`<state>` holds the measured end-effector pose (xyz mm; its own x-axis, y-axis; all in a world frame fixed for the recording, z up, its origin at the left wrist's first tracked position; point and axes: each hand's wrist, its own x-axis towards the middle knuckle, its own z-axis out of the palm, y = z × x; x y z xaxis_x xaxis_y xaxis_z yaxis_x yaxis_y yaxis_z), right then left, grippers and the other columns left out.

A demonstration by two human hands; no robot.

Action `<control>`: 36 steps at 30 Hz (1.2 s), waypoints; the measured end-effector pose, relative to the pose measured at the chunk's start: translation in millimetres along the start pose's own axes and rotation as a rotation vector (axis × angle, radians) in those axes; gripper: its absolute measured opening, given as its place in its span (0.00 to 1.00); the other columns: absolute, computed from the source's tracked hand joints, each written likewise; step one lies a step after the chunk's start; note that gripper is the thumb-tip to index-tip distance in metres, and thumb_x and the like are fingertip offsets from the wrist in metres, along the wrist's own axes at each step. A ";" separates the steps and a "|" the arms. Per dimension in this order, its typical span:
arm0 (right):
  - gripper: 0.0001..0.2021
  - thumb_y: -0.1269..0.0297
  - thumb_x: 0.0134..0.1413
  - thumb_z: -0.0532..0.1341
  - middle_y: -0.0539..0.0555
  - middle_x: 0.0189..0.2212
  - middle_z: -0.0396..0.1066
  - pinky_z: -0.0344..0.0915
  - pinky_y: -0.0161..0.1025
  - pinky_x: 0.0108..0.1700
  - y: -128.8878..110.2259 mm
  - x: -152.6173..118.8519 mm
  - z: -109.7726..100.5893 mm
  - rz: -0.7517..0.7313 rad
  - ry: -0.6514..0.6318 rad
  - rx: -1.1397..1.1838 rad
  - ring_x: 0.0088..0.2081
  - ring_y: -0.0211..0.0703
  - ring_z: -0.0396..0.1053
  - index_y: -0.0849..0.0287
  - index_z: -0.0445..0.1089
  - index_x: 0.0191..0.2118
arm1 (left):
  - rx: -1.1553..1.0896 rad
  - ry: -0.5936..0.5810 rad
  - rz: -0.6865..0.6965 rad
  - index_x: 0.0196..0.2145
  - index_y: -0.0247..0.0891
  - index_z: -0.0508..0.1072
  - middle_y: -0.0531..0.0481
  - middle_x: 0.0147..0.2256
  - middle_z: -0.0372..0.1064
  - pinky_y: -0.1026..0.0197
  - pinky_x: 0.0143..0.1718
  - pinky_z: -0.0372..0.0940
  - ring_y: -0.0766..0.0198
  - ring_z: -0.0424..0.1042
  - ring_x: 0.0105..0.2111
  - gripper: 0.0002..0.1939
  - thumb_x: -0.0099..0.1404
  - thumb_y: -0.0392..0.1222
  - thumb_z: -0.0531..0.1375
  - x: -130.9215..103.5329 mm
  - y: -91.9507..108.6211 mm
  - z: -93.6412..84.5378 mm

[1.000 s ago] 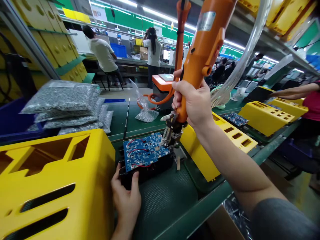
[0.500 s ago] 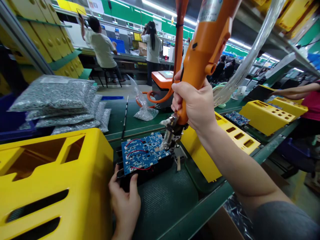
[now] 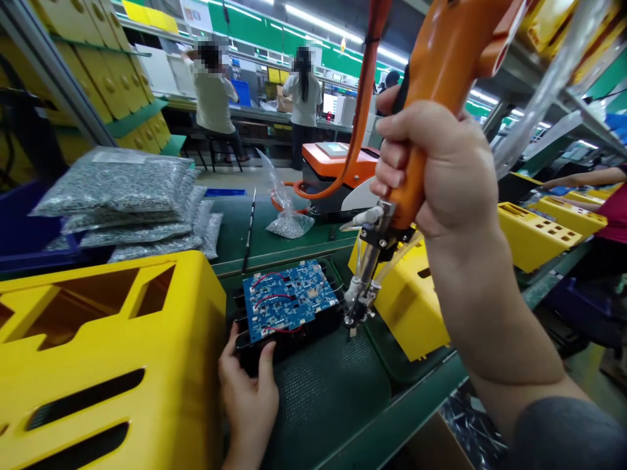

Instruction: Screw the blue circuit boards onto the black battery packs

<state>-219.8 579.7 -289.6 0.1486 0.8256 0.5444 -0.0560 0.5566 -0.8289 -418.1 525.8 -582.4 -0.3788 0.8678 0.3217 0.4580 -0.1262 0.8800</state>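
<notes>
My right hand (image 3: pixel 435 163) is wrapped round the handle of an orange power screwdriver (image 3: pixel 441 59). Its metal tip (image 3: pixel 360 297) hangs just right of a blue circuit board (image 3: pixel 294 294) with red wires, not over it. The board lies on a black holder (image 3: pixel 306 336), whose near left corner my left hand (image 3: pixel 252 385) grips between thumb and fingers. Beneath the holder is a dark green tray (image 3: pixel 337 385).
Yellow housings stand at the left (image 3: pixel 181 365) and right (image 3: pixel 411 300). Bags of screws (image 3: pixel 117 189) are piled behind the left housing. Further back are an orange-topped machine (image 3: pixel 337 160) and a small open bag (image 3: pixel 289 225). Another person's arm (image 3: pixel 588 176) reaches in at far right.
My right hand has moved right with the screwdriver, and its tip has come off the board's right part. My left hand still holds the black holder.
</notes>
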 end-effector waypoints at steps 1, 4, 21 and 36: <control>0.06 0.69 0.47 0.59 0.43 0.16 0.53 0.52 0.32 0.16 -1.3 -0.5 2.3 0.014 0.008 -0.015 0.15 0.30 0.50 0.55 0.61 0.31 | -0.003 0.003 0.004 0.58 0.39 0.56 0.38 0.57 0.59 0.49 0.54 0.60 0.51 0.62 0.55 0.33 0.59 0.55 0.57 -0.3 -0.8 0.3; 0.06 0.69 0.47 0.60 0.43 0.17 0.54 0.53 0.32 0.17 5.0 -2.2 11.9 -0.006 0.039 0.002 0.15 0.31 0.51 0.54 0.60 0.32 | 0.001 0.003 0.004 0.57 0.39 0.57 0.38 0.57 0.59 0.48 0.56 0.59 0.51 0.62 0.55 0.32 0.59 0.54 0.58 -0.1 -2.4 1.4; 0.12 0.66 0.48 0.62 0.40 0.16 0.56 0.58 0.31 0.17 48.8 -5.8 35.5 0.007 0.092 0.064 0.15 0.31 0.56 0.50 0.59 0.38 | -0.028 -0.019 0.026 0.58 0.39 0.55 0.38 0.58 0.58 0.48 0.58 0.55 0.53 0.60 0.57 0.32 0.60 0.52 0.58 2.0 -6.9 3.1; 0.11 0.64 0.48 0.62 0.41 0.15 0.54 0.58 0.31 0.15 60.2 -8.2 39.7 0.008 0.012 0.077 0.15 0.31 0.55 0.52 0.58 0.35 | -0.037 -0.005 0.017 0.57 0.37 0.57 0.37 0.58 0.58 0.49 0.58 0.55 0.53 0.61 0.56 0.31 0.60 0.52 0.59 0.8 -2.6 3.3</control>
<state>-263.6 610.1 -338.8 0.1595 0.8289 0.5362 -0.1324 0.5562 -0.8204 -417.0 528.4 -585.6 -0.3671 0.8679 0.3346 0.4338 -0.1585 0.8870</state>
